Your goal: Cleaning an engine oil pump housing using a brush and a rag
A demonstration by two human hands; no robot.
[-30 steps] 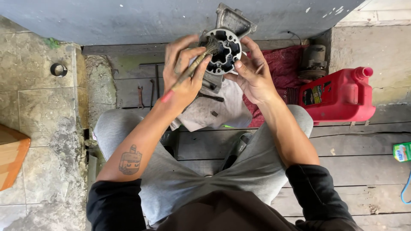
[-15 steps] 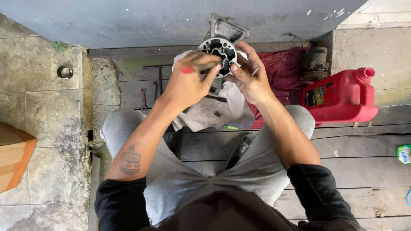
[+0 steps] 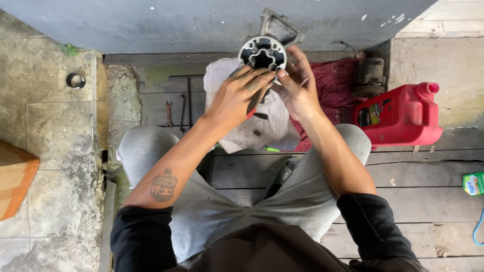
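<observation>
I hold a round grey metal housing [image 3: 262, 52] with several lobed openings, raised in front of me. My right hand [image 3: 298, 85] grips its right and lower side. My left hand [image 3: 237, 95] is closed around a tool with a red handle [image 3: 253, 102], its tip pressed against the housing's lower edge. Below both hands a dirty white cloth [image 3: 262, 126] with small dark parts lies on the wooden planks between my knees.
A red plastic jerry can [image 3: 401, 116] stands at the right beside a dark red cloth [image 3: 335, 85] and a grimy metal component [image 3: 369, 78]. Wrenches [image 3: 176, 113] lie on the planks at left. A black ring [image 3: 75, 80] sits on the stone floor. An orange box [image 3: 15, 176] lies at far left.
My left hand has shifted the red-handled tool from across the housing's face down to its lower edge. The housing has stayed raised in my right hand.
</observation>
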